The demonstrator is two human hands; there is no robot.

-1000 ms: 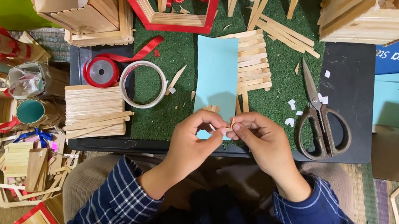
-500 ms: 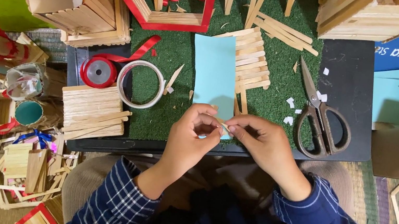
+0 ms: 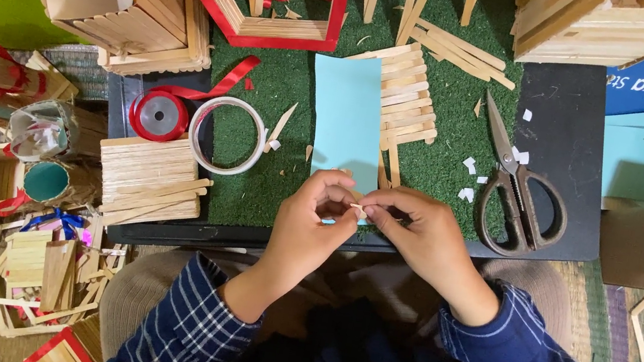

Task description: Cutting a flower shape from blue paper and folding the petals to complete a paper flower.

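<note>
Where fingertips meet: thin wooden sliver [image 3: 355, 206].

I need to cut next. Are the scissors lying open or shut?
Shut: the scissors lie flat with blades together in one point, handles side by side.

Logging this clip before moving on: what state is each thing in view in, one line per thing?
left hand: fingers pinched on one end of a small pale piece
right hand: fingers pinched on its other end
small pale piece: held between both hands, above the table edge
blue paper strip: flat on the green mat, near end under the hands
scissors: closed, lying flat
clear tape roll: lying flat
red ribbon spool: partly unwound
stick stack: piled flat
</note>
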